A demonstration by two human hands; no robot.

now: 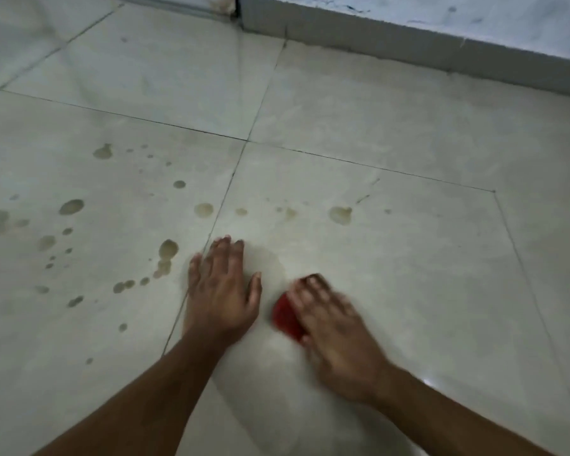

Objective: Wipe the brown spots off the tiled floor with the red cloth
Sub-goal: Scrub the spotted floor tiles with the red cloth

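Observation:
My right hand (333, 330) presses a red cloth (285, 317) flat against the pale tiled floor (408, 258); the hand is motion-blurred and covers most of the cloth. Just left of it, my left hand (222, 291) rests palm-down on the floor, fingers spread, holding nothing. Several brown spots (71, 206) are scattered over the tile to the left, with a large one (168, 250) close to my left hand. More brown spots (340, 214) lie beyond the hands, farther from me. A faint damp patch (270, 261) sits between the hands.
A grey skirting and wall (408, 44) run along the far right. Dark grout lines (244, 139) cross the floor, one passing under my left hand. A wall corner (237, 8) stands at the top centre.

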